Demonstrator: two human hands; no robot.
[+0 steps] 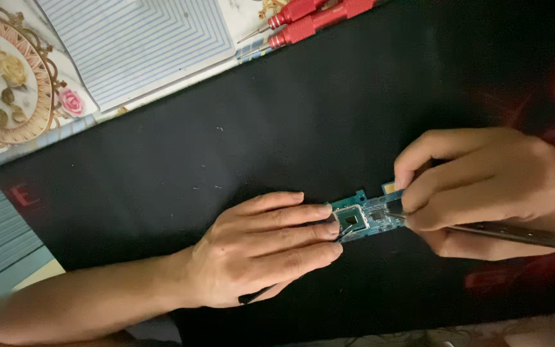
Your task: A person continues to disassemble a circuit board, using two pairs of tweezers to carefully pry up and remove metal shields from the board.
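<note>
We find a small blue circuit board (362,217) lying on the black mat (277,122), at about four o'clock from the mat's middle. The left hand (261,247) rests flat, fingers narrow together, fingertips touching the board's nine o'clock end; a thin dark tool (255,296) shows beneath its palm. The right hand (483,189) is closed around a slim dark metal tool (515,235), its tip on the board's three o'clock end. Two red screwdrivers (309,18) lie at twelve o'clock on the counter (248,13).

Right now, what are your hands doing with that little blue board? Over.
Left hand flat, fingers pinning blue circuit board to black mat. Right hand holds thin dark tool, tip on board. Red screwdrivers far off, nothing blocking.
</note>
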